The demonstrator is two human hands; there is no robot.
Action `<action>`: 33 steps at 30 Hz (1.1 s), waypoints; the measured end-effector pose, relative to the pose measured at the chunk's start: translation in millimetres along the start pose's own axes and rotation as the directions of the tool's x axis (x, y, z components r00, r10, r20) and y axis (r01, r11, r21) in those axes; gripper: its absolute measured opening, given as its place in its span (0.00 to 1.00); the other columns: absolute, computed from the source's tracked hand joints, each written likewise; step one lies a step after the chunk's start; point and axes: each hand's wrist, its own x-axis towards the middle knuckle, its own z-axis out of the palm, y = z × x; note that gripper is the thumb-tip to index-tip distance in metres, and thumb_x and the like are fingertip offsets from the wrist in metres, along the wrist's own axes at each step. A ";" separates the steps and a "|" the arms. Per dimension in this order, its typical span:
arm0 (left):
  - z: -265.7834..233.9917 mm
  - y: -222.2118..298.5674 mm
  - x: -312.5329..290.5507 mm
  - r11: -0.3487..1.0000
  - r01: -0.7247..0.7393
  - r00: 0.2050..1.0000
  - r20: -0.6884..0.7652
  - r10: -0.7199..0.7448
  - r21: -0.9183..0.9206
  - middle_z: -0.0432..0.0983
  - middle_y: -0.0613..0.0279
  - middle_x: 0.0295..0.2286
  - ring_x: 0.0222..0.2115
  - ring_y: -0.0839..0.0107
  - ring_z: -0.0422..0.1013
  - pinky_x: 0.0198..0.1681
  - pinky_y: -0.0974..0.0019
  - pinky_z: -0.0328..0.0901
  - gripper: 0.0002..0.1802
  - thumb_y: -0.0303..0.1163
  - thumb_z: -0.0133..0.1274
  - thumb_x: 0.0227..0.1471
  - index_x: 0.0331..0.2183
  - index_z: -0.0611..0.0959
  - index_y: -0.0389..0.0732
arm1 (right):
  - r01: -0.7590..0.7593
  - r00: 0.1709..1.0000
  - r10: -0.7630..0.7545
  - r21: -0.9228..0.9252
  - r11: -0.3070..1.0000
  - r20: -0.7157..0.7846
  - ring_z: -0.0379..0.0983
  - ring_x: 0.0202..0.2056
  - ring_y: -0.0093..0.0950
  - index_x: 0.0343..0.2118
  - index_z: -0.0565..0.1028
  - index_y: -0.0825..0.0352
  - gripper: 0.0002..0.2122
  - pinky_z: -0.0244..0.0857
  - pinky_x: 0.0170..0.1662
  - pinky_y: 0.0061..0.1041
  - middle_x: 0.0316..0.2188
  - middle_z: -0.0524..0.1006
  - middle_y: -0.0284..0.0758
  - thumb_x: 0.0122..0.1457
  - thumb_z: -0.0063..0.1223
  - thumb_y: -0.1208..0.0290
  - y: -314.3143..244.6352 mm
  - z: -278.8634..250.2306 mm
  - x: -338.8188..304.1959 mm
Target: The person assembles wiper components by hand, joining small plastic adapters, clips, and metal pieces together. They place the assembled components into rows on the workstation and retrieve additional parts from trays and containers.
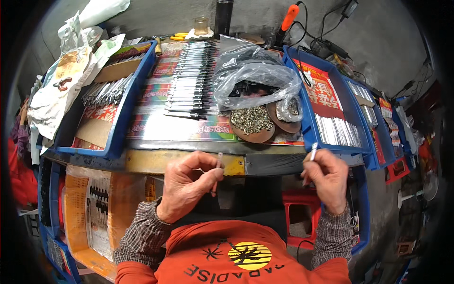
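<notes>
My left hand (pixel 189 182) is just off the table's front edge, thumb and forefinger pinched on a small pale tube (pixel 220 158). My right hand (pixel 328 177) grips a silver-white pen barrel (pixel 314 150) that points up, close to the front of the right blue tray. Beyond my hands, a row of white pens with black ends (pixel 191 80) lies on the colourful mat. A round dish of small metal pen parts (pixel 252 119) sits to their right. Behind it, an opened clear plastic bag (pixel 257 78) holds dark pieces.
Blue trays stand on either side: the left tray (pixel 116 142) holds metallic pens (pixel 109 90), the right tray (pixel 307 128) silver barrels (pixel 336 131). An orange crate (pixel 75 227) is below left, a red stool (pixel 307 203) below right. An orange-handled tool (pixel 290 18) stands at the back.
</notes>
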 end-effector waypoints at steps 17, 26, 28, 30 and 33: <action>24.8 -21.2 -5.6 0.977 0.106 0.991 0.100 -0.089 -0.187 0.77 0.65 0.25 0.22 0.84 0.70 0.23 0.79 0.68 0.07 0.24 0.56 0.54 0.35 0.81 0.31 | 0.032 0.959 -0.102 0.255 0.966 0.266 0.76 0.34 0.18 0.54 0.68 0.70 0.23 0.72 0.36 0.18 0.37 0.78 0.33 0.54 0.59 0.80 13.7 88.2 -17.7; 26.5 -31.2 -5.1 0.969 0.070 0.996 0.062 -0.057 -0.238 0.78 0.63 0.26 0.24 0.81 0.72 0.24 0.78 0.69 0.07 0.23 0.55 0.54 0.35 0.81 0.30 | 0.033 0.966 -0.083 0.202 0.979 0.247 0.76 0.30 0.17 0.55 0.69 0.67 0.22 0.72 0.33 0.18 0.34 0.79 0.34 0.55 0.57 0.79 17.5 92.9 -18.2; 26.8 -31.8 -5.1 0.969 0.071 0.997 0.054 -0.060 -0.237 0.78 0.63 0.26 0.24 0.81 0.72 0.25 0.78 0.69 0.07 0.23 0.56 0.54 0.35 0.81 0.30 | 0.029 0.965 -0.076 0.186 0.982 0.252 0.75 0.30 0.17 0.55 0.69 0.67 0.23 0.71 0.33 0.18 0.33 0.79 0.33 0.55 0.57 0.79 18.9 92.9 -18.5; 27.2 -31.9 -5.3 0.965 0.079 0.996 0.062 -0.065 -0.249 0.78 0.63 0.26 0.23 0.81 0.72 0.25 0.78 0.69 0.07 0.23 0.56 0.54 0.35 0.81 0.29 | 0.026 0.964 -0.069 0.170 0.985 0.257 0.75 0.29 0.17 0.55 0.69 0.66 0.23 0.71 0.32 0.18 0.33 0.79 0.33 0.55 0.57 0.79 19.1 92.9 -18.6; 26.6 -30.7 -4.2 0.965 0.100 0.994 0.064 -0.087 -0.241 0.78 0.60 0.25 0.23 0.76 0.74 0.27 0.73 0.71 0.06 0.22 0.56 0.53 0.34 0.81 0.29 | 0.043 0.965 -0.082 0.162 0.986 0.248 0.74 0.29 0.16 0.56 0.69 0.66 0.23 0.71 0.32 0.17 0.33 0.79 0.33 0.56 0.57 0.79 20.0 93.6 -18.1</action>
